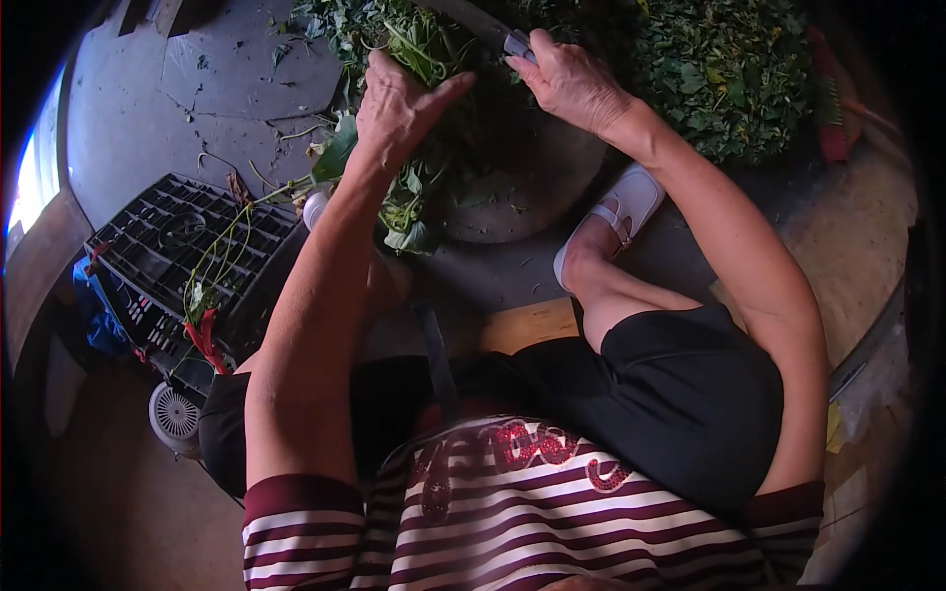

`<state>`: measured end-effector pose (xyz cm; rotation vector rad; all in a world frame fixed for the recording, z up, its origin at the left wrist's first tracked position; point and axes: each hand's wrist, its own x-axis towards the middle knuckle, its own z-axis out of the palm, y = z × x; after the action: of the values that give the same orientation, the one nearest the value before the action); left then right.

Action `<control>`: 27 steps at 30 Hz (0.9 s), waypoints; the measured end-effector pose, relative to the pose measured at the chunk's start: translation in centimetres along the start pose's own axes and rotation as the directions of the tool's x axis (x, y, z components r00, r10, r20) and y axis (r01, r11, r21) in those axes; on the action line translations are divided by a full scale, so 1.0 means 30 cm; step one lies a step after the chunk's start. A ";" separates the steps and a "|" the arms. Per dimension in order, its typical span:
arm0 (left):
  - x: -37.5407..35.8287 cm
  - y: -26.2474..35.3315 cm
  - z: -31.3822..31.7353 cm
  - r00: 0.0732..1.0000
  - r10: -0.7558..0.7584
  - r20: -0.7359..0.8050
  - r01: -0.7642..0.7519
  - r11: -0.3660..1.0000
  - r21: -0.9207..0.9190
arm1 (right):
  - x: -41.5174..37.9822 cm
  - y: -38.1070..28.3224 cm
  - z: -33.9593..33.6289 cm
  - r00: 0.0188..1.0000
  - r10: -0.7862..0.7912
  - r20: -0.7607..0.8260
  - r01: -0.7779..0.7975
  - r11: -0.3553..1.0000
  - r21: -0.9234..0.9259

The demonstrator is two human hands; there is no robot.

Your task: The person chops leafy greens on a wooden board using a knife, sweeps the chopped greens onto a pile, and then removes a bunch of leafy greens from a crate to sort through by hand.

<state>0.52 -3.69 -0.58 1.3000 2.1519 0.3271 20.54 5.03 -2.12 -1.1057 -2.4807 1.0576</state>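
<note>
Floor (148, 118) — broad beside left hand (399, 106), greens (422, 51)

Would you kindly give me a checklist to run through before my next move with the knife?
1. Right hand closed around the grey-handled metal knife: ok.
2. Whole blade visible: not ok, it runs past the picture's top edge.
3. Left hand firmly gripping the long green leafy stems: cannot tell, its far side is hidden.
4. Round greyish board clear of scraps: not ok, leaf bits lie on it.
5. Right hand apart from the heap of chopped green leaves: ok.
</note>
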 end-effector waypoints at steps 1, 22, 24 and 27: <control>-0.010 0.005 0.000 1.000 0.001 0.002 -0.001 1.000 0.001 | -0.001 0.001 -0.002 1.000 0.007 -0.001 -0.007 1.000 0.003; 0.000 0.038 0.050 0.997 -0.008 -0.072 0.016 0.993 0.119 | 0.003 0.005 -0.007 1.000 -0.004 -0.025 0.004 1.000 0.018; -0.001 0.062 0.056 0.997 -0.025 -0.071 0.037 0.986 0.162 | 0.004 0.002 -0.008 0.999 -0.012 -0.033 0.012 1.000 0.008; 0.004 0.080 0.041 0.995 -0.066 -0.070 0.072 0.993 0.090 | 0.003 0.001 -0.010 1.000 -0.004 -0.022 0.004 1.000 -0.001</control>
<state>2.96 -2.53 -0.40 1.2777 2.2865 0.2483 20.63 5.28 -1.92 -1.1059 -2.4652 1.0380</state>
